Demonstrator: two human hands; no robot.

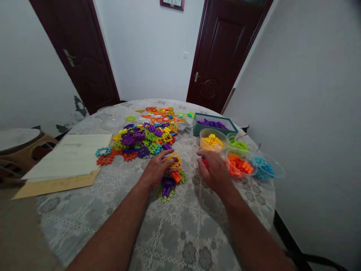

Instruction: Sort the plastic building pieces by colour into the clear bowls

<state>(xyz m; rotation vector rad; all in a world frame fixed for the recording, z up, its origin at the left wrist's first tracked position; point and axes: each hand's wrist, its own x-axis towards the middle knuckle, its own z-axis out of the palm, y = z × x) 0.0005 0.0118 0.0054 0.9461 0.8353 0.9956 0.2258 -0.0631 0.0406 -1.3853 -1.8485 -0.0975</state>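
Observation:
My left hand [158, 168] is closed on a yellow plastic building piece [175, 160], a lattice-edged shape held between thumb and fingers. Just below it, a small cluster of joined pieces lies on the tablecloth: a purple piece [168, 185], an orange connector [176, 177] and a green notched piece [166, 196]. My right hand [216, 169] is beside the clear bowls, its thumb and forefinger around a small red piece [205, 163]. Part of that red piece is hidden by the fingers. A big pile of mixed lattice pieces [143, 139] lies beyond my left hand.
Clear bowls hold yellow pieces [213, 140], green pieces [238, 143], orange pieces [239, 165] and blue pieces [263, 168]. Behind them stands a green box [198, 130] of purple pieces. Flat orange pieces [159, 114] lie farther back. Paper sheets [70, 154] overhang the round table's left edge.

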